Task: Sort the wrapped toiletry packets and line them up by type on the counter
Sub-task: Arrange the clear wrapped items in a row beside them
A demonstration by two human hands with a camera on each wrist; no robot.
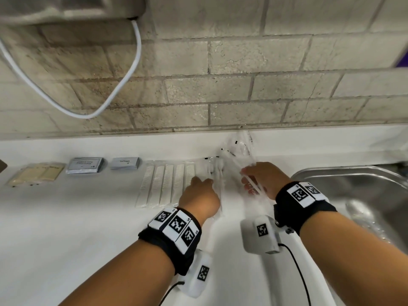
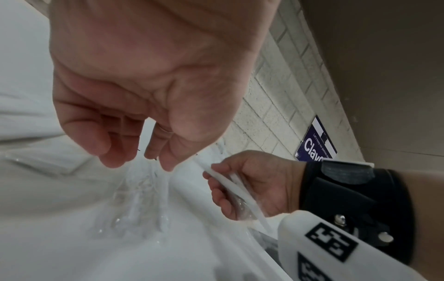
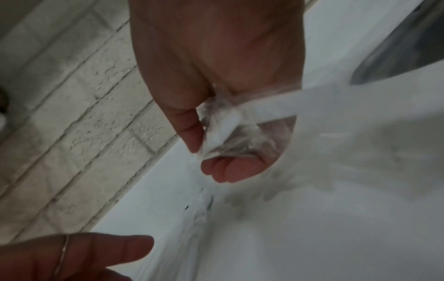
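Beside the sink-side edge of the white worktop (image 1: 66, 217), my right hand (image 1: 262, 180) pinches a clear-wrapped white toothbrush packet (image 1: 254, 184), left hand (image 1: 202, 195) loose-fingered on laid ones; next, I'd set it alongside.

Left of the hands, the larger grey packet (image 1: 85, 165) reads, blurred, what seems to be "SHAMPOO WITH CONDITIONER". The smaller grey packet (image 1: 125, 163) nearer the grip carries print too small to read. Beyond the right hand (image 2: 252, 182), a blue wall sign (image 2: 316, 141) shows "Clav", cut off.
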